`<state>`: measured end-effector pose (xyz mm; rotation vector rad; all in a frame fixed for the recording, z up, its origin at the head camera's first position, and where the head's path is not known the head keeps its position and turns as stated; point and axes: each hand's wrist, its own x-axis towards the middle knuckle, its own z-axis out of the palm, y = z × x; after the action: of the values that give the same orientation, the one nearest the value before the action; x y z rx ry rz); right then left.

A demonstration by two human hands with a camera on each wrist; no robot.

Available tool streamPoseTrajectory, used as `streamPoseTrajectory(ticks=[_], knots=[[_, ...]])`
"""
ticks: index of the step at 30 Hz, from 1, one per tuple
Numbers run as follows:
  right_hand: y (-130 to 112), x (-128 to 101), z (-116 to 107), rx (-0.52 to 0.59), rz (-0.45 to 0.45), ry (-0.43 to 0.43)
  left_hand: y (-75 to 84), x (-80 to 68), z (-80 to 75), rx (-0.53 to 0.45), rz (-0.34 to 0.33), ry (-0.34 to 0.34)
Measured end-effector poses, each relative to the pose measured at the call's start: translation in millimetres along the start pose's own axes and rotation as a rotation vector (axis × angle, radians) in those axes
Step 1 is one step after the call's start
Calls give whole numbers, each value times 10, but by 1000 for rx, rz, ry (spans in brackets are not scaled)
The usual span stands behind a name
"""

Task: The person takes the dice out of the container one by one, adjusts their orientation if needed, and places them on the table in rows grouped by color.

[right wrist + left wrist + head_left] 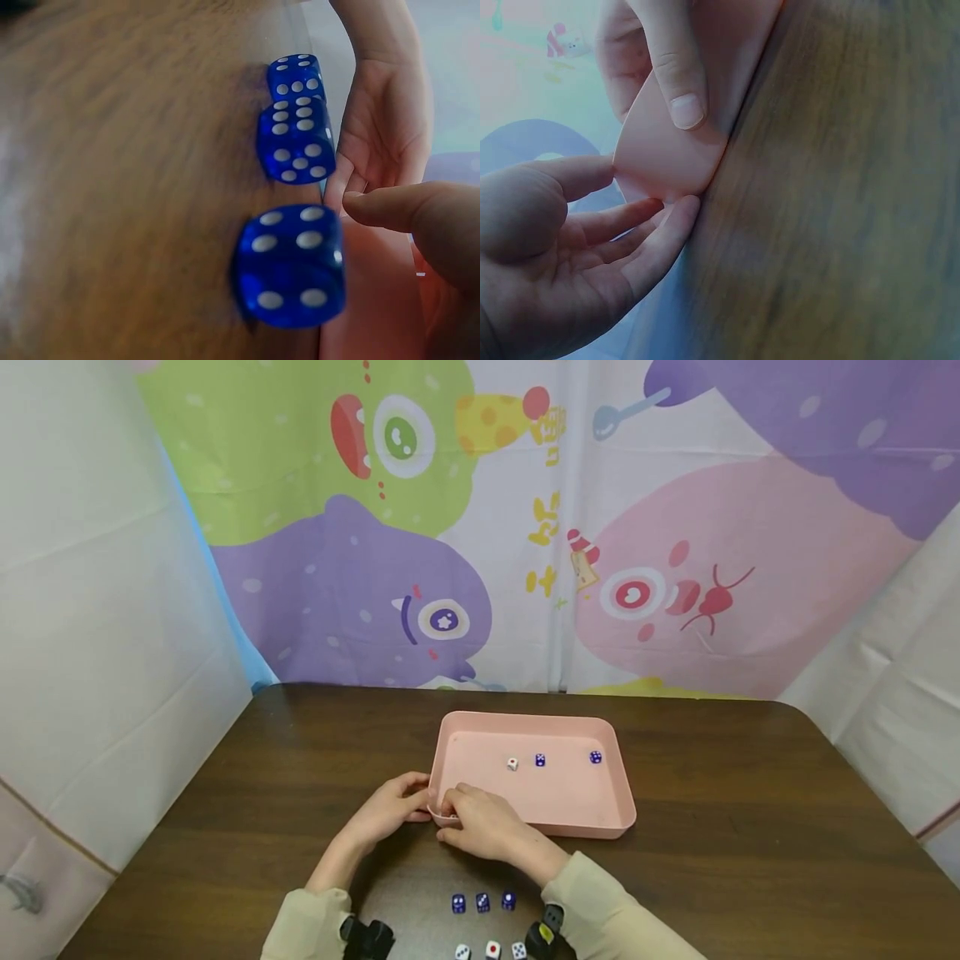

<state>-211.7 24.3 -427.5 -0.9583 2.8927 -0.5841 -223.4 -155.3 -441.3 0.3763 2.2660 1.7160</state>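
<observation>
Head view: on my feed the pink tray (570, 793) sits on the dark wooden table (750, 793), in front of a cartoon-printed curtain (510, 527). Inside it I count 1 white die (512, 764) and 2 blue dice (540, 760), the nearer of them just right of the white die and the other well apart, towards the right wall. The left hand (386, 810) rests its fingers, slightly spread, against the outside of the tray's left end. The right hand (480, 822) bends over the near wall at the left corner, its fingertips partly hidden from me, so I cannot tell whether they pinch anything. Nearer the person, I have a table row of 3 blue cubes (483, 902) and, closer yet, 3 white cubes (492, 950) at the bottom edge. Left wrist view: I see the left hand's digits parted around the tray's outer corner, touching it at the rim and low down by the table, while the right thumb (686, 109) lies against the outer wall. Right wrist view: the 3 blue cubes fill my middle, 2 of them overlapping; the right thumb stretches out at the right, above a strip of tray.
</observation>
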Motion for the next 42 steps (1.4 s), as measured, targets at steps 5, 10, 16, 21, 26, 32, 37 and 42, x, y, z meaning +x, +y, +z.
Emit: streamPoseTrajectory(ticks=[5, 10, 16, 21, 26, 32, 37, 42], knots=[[18, -6, 5, 55, -20, 34, 25, -22, 5, -3, 11, -14], [41, -15, 0, 89, -59, 90, 37, -32, 9, -11, 4, -16], [31, -57, -65, 113, -85, 152, 36, -23, 5, -5, 1, -7], [21, -94, -158, 133, -80, 174, 47, -21, 2, -11, 0, -2], [22, -138, -246, 175, -45, 169, 56, -18, 2, -15, -2, -2], [17, -193, -317, 199, -47, 190, 57, -18, 1, -16, 1, -1], [29, -218, -345, 187, -46, 187, 34, 0, -8, -18, 3, 3], [30, -303, -371, 179, -61, 187, 6, 14, 1, -13, 2, 5]])
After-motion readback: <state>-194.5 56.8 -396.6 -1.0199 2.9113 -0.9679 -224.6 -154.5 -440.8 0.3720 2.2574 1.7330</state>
